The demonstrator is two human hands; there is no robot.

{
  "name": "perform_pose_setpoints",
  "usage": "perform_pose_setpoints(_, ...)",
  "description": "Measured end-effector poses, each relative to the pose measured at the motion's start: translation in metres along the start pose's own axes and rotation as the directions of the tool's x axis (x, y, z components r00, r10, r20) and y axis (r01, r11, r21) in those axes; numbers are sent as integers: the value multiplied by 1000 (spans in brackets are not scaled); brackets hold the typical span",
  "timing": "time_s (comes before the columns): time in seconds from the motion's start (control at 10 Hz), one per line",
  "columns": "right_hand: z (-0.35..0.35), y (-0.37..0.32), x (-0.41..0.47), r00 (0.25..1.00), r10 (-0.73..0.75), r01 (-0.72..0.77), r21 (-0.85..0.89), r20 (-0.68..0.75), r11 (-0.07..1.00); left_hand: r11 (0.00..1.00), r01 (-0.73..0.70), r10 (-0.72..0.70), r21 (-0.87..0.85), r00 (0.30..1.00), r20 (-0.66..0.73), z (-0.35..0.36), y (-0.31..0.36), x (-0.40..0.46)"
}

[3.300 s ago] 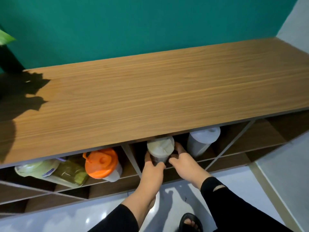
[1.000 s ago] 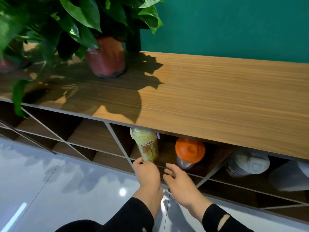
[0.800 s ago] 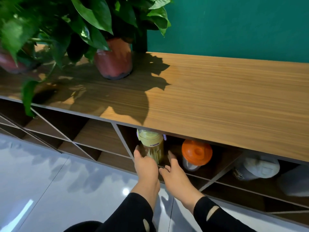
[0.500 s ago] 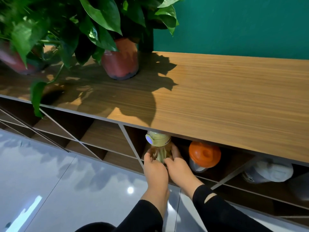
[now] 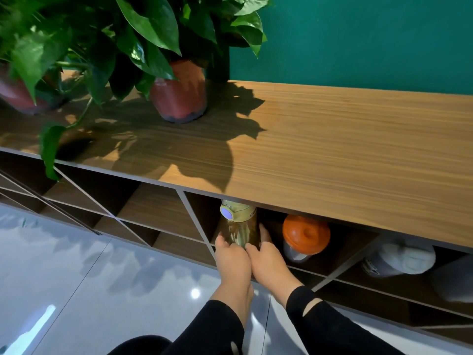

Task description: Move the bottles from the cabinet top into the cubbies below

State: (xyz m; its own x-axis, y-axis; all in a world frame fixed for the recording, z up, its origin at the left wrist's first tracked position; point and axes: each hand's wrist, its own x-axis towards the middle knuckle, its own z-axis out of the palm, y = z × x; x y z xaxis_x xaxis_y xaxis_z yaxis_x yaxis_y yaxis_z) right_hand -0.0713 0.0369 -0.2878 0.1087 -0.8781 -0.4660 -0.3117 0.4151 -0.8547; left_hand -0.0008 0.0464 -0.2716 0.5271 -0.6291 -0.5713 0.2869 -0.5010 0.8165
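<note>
The yellow-green bottle [image 5: 238, 224] is observed upright in a top-row cubby [image 5: 202, 213], its cap just under the cabinet top [image 5: 345, 155]. It is gripped low on its body from both sides: the left hand [image 5: 231, 257] and right hand [image 5: 268, 260] are each closed around it, fingers [image 5: 262, 233] wrapped against the clear wall. The orange-lidded bottle [image 5: 305, 237] is noted just beside it in the same cubby. A grey-capped bottle [image 5: 401, 258] is recorded in the next cubby rightward.

No readable txt, labels, brands or nos. anywhere. Yellow-lidded bottle [image 5: 238, 224] btwn both hands shows only a plain violet round button on its lid, no lettering; grey bottle [image 5: 399, 260] far right: marks too small to read.
</note>
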Motion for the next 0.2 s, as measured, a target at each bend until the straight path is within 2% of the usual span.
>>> perform_pose_setpoints(0.1,-13,-13,-22,1000,-17,17,8,6,1000,992,117,-116,-49,993,15,2,-3,-7)
perform_pose_setpoints(0.2,-20,-18,-52,995,-59,60,-9,80,998,993,119,-116,-23,988,106,-6,-5,-29)
